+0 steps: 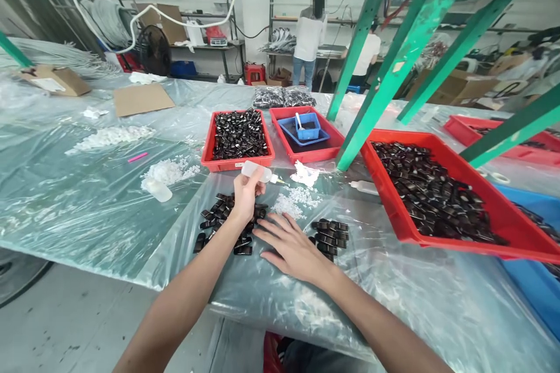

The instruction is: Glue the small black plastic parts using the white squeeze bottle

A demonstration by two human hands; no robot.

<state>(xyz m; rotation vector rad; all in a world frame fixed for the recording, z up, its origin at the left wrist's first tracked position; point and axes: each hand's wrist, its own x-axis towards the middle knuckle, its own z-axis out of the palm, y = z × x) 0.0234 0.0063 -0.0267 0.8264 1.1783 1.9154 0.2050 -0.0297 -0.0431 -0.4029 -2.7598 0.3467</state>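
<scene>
My left hand (245,193) is closed around a small translucent squeeze bottle (257,172), which lies tilted with its thin nozzle pointing right. Below that hand a loose group of shiny black plastic parts (214,215) is spread on the plastic sheet. My right hand (291,245) rests low over the sheet, fingers spread and nothing visibly gripped. Its fingertips come close to the black parts on the left. Just right of it sits a second cluster of black parts (330,236) in rough rows. Small white pieces (297,201) are scattered beyond my right fingers.
Red trays (237,164) (394,218) hold many black parts. Another red tray (301,156) carries blue containers (307,128). A second bottle (364,187) lies by the right tray. Green posts (385,87) rise from the table. White piles (168,172) and cardboard (142,99) lie left. Two people stand behind.
</scene>
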